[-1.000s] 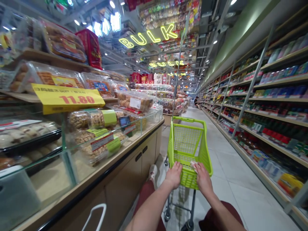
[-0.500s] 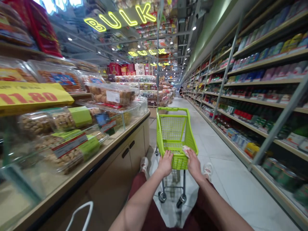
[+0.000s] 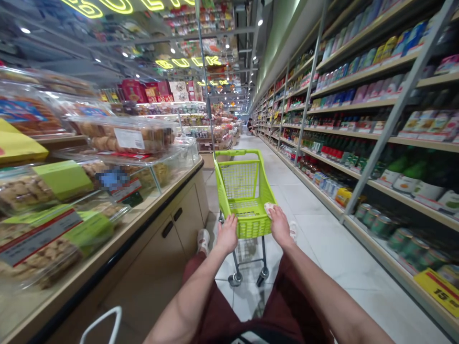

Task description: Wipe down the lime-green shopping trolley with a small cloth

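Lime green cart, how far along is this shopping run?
Done: little, it seems; no goods show in the lime-green cart. In hand: the left hand and right hand hold its rear rim, the right over a white tissue. Left: the bottles on the shelves and packaged biscuits in the glass counter stand untouched beside the aisle.

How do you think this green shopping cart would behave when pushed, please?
The lime-green plastic shopping cart will probably feel light, given its thin mesh basket on a slim metal frame. Its small caster wheels likely roll easily on the smooth tile floor. The narrow base might let it tip if leaned on hard.
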`<action>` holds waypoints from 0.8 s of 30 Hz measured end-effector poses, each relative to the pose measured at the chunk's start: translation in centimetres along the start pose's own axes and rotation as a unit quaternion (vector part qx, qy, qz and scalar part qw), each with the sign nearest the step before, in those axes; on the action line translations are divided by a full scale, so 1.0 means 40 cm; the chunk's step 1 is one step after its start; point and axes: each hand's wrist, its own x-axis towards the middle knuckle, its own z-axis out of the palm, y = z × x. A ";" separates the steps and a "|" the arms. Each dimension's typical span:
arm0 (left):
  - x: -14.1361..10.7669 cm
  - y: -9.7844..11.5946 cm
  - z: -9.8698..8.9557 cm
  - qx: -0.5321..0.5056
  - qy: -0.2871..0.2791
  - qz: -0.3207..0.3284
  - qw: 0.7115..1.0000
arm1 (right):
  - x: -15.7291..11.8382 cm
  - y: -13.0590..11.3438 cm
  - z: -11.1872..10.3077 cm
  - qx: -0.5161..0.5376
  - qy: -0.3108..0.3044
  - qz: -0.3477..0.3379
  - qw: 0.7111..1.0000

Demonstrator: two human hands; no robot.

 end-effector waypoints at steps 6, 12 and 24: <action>-0.004 0.021 0.005 0.020 0.004 0.022 1.000 | -0.028 -0.123 0.070 0.056 -0.029 -0.104 0.993; -0.010 0.018 0.006 0.032 0.029 0.018 0.999 | -0.005 0.018 0.019 0.018 0.022 -0.046 0.999; -0.017 0.035 -0.015 0.056 0.050 -0.001 0.997 | -0.027 -0.111 0.073 0.070 -0.002 -0.104 0.992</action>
